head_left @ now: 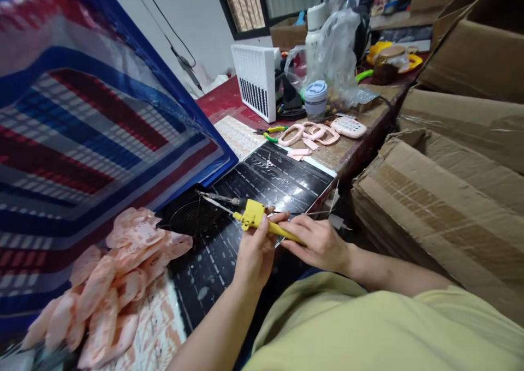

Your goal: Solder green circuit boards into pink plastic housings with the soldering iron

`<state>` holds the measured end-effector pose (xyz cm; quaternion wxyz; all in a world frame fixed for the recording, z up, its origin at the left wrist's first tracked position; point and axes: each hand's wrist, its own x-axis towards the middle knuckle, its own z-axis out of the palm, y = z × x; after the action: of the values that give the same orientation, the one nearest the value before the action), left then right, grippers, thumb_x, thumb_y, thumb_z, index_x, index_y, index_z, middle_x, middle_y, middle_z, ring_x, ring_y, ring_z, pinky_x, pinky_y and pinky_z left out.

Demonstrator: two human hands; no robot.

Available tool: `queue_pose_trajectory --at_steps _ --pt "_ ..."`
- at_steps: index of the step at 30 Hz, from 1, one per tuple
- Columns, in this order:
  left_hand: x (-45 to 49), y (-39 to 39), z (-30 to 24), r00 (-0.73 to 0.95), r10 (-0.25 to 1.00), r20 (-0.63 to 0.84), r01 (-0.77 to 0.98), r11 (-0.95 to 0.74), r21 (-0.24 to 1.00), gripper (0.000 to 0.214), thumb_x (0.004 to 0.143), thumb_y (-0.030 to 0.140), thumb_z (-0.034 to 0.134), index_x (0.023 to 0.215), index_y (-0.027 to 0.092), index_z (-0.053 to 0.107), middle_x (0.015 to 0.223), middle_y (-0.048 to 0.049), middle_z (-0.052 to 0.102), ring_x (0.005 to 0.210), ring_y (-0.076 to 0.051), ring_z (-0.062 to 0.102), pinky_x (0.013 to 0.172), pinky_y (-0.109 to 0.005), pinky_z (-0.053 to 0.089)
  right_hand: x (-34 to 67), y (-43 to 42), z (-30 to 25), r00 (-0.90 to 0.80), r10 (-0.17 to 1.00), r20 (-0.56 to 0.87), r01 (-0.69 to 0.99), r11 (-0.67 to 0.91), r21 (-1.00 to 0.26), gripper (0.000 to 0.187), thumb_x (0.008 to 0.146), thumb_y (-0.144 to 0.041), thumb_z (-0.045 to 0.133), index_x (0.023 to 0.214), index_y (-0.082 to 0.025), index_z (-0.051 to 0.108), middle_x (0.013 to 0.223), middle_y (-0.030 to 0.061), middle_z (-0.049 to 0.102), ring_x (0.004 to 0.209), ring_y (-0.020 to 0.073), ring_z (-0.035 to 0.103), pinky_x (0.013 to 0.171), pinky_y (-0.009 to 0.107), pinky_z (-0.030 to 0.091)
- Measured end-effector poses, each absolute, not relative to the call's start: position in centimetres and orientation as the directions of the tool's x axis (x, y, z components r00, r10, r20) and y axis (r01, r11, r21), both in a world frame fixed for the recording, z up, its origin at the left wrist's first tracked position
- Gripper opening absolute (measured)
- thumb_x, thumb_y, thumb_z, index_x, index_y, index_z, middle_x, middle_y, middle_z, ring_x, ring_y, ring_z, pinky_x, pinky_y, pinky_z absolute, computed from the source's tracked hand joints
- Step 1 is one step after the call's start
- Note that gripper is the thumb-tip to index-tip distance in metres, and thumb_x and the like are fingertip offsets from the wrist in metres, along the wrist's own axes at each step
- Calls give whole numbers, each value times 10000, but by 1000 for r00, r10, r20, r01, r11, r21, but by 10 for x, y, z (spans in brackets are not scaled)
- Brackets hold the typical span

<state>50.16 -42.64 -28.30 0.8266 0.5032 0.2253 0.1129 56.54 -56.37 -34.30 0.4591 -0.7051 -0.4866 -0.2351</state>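
Observation:
A yellow soldering gun (252, 215) with a dark barrel and a thin pale feed tube lies across both my hands, above the black work surface. My left hand (257, 248) is closed around its body, with the thumb along the near side. Around the rear of the yellow handle, my right hand (317, 243) is closed too. The tool's tips point left, over a black fan-like grille (192, 211). Left of that, a heap of pink plastic shells (118, 278) rests on the bench. Small light bits (269, 163) lie on the black sheet (282, 180).
Pliers with yellow-green handles (275, 131), pink frames (291, 135) and a pink keypad piece (349, 126) lie farther back. Behind them are a white rack (254, 84) and a lidded cup (315, 98). Cardboard boxes (446, 202) stack at right; a striped sheet (82, 142) rises at left.

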Motion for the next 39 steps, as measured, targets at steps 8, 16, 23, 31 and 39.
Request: queue_pose_trajectory --at_steps 8,16,23,31,39 --pt "475 -393 -235 835 531 -141 -82 375 924 451 636 452 913 967 185 764 824 -38 776 799 -207 755 713 -306 655 575 -602 -405 334 546 769 915 7 -403 579 1015 -550 392 1401 -123 457 968 73 727 858 148 704 772 277 594" --pt "445 -373 -217 832 553 39 -197 229 953 381 696 433 869 978 197 768 783 -13 756 739 -185 739 684 -297 665 586 -619 -444 529 458 715 849 -282 -447 230 966 -214 533 1157 -175 656 1022 98 725 1026 217 680 1076 569 474" --pt "441 -373 -254 863 497 -93 -103 353 930 377 737 397 862 1028 194 737 853 -38 766 822 -193 746 777 -334 650 549 -623 -470 536 534 654 834 -215 -508 233 986 -229 495 1114 -193 686 909 66 739 793 168 702 863 385 620" --pt "458 -386 -280 828 545 -132 -167 465 869 481 704 429 879 1048 166 670 929 -67 776 951 -247 743 960 -444 572 509 -601 -429 405 518 753 804 190 -563 217 948 -217 528 1102 -229 681 971 71 725 890 159 703 776 285 609" --pt "476 -412 -280 845 529 -75 -210 458 864 341 801 430 761 960 136 690 1001 -93 725 1127 -287 662 1061 -427 476 512 -497 -381 624 462 630 526 347 -776 589 996 -509 356 1506 -241 234 1017 109 640 644 181 639 574 333 570"
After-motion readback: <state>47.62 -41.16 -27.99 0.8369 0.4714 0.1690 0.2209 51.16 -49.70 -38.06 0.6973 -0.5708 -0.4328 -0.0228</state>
